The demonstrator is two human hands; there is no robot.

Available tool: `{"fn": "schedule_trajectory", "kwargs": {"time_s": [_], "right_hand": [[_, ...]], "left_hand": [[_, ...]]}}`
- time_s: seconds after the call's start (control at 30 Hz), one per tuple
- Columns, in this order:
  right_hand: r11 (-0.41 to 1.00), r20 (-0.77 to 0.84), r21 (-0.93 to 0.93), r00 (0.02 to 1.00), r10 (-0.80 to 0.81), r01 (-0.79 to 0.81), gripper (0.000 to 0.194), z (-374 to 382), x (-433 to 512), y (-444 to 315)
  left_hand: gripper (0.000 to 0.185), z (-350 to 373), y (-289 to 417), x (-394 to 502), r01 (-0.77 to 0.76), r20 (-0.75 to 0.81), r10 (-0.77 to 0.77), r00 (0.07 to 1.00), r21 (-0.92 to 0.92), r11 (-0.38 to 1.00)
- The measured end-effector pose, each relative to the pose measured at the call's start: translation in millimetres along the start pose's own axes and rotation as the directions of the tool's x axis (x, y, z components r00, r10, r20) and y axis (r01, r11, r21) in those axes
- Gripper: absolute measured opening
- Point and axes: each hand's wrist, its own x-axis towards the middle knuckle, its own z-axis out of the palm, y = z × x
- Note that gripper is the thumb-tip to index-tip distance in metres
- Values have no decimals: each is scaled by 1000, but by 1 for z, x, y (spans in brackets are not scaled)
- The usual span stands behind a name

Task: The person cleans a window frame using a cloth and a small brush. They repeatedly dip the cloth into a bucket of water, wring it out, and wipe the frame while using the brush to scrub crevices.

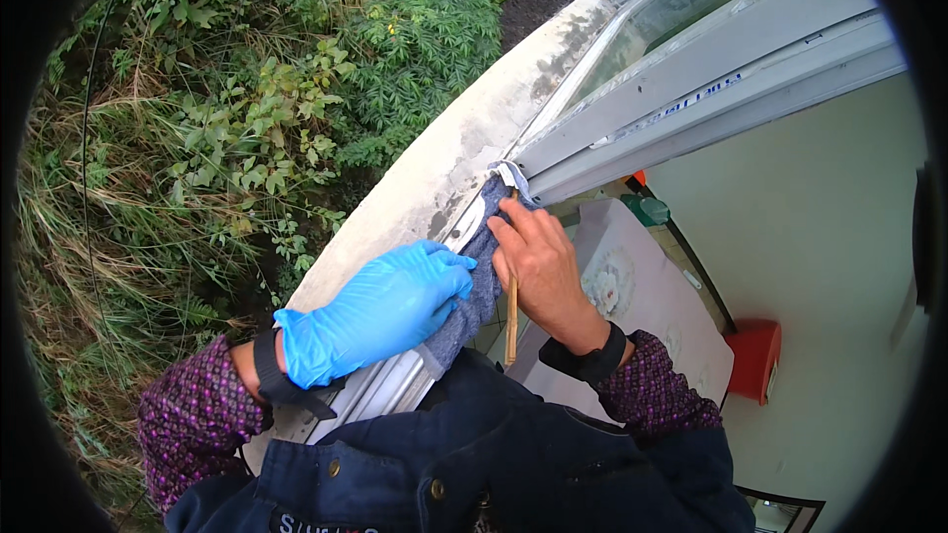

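Note:
A blue-grey cloth point(468, 326) lies lengthwise along the aluminium window track point(389, 389), its far end bunched against the foot of the window frame point(544, 155). My left hand point(381, 303), in a blue disposable glove, rests on the cloth's left side with its fingers curled onto the fabric. In my bare right hand point(541, 259) is a thin bamboo stick point(512, 322). The stick's upper tip meets the bunched cloth near the frame, and its lower end sticks out below my palm. Part of the track is hidden under the cloth.
A stained concrete ledge point(415, 170) runs outside the track, with dense plants point(244, 148) beyond it. Indoors, to the right, are a bed-like surface with a floral pattern point(629, 296), a red bin point(752, 359) and a green bottle point(646, 209). A glass pane point(629, 52) stands ahead.

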Motion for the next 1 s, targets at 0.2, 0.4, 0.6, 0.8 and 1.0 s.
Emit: {"fn": "schedule_trajectory", "kwargs": {"time_s": [0.2,0.4,0.6,0.8,1.0], "right_hand": [[974,-134,169,975,174,-151,18,-4,-1,3],[825,-58,438,904,423,-357,15,-10,3,-11],[878,57,447,984,167,-175,16,-23,-31,-53],[990,81,131,996,44,-54,19,-14,-9,-22],[999,152,36,988,-25,20,17,2,32,6]], "left_hand": [[25,4,2,1,15,20,-15,1000,5,1000],[22,-12,12,-11,17,106,-26,994,86,996],[16,-21,17,-26,107,466,-47,883,-103,989],[15,-21,11,-21,53,318,-29,948,-70,996],[13,-4,-10,10,64,66,-61,996,-54,996]]}}
